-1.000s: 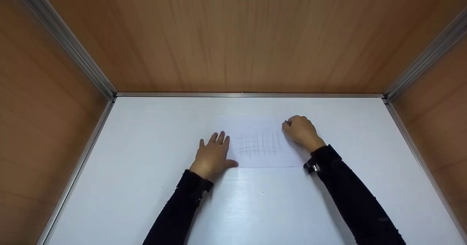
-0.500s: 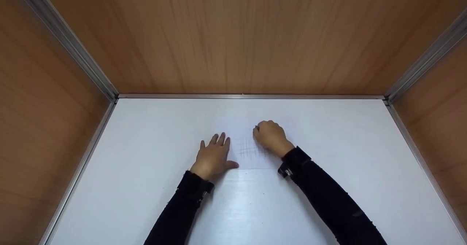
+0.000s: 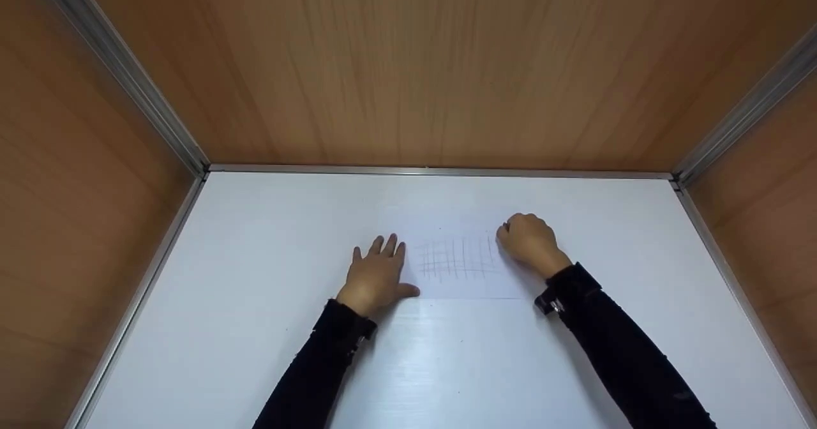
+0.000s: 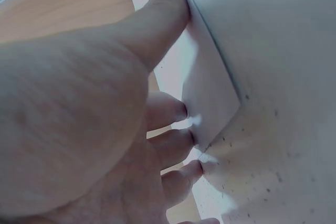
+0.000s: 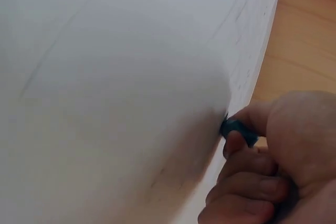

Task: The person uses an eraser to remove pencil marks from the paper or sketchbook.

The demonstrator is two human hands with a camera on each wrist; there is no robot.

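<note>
The small blue object pinched in the right hand is mostly buried among the curled fingers; only a blurred tip shows in the right wrist view, and it cannot be identified. From the head view it is too small to see. The faint pencil grid on the paper is too pale to read. The left hand covers the paper's left edge.
</note>
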